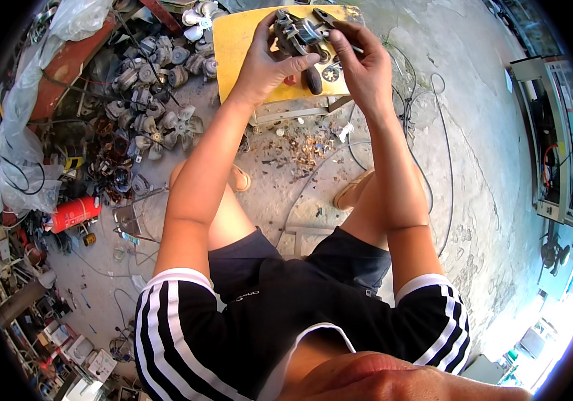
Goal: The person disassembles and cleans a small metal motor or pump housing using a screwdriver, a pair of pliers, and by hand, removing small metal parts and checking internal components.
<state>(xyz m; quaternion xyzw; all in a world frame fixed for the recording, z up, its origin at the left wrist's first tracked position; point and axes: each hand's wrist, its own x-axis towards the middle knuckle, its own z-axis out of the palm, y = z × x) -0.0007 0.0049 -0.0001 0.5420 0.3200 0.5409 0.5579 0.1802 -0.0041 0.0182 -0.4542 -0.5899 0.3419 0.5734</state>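
Observation:
Over the far part of a small yellow table (233,33), a small electric motor (291,35) with a dark, partly open frame and a silvery round core is held up. My left hand (264,72) is closed round its left side, thumb stretched along the near side. On the other side my right hand (370,67) is closed, thumb and fingers at the motor's shaft end; the fingertips are partly hidden. A dark tool (325,15) shows just beyond the right fingers. Below the motor lie a black rounded handle (313,81) and a small slotted metal disc (330,73).
Several old motors and fan blades (181,125) are heaped on the floor at the left, near a red canister (75,214). Scraps (310,148) litter the concrete below the table. A loose cable (448,160) loops along the right, and an open-fronted cabinet (557,140) stands farther right.

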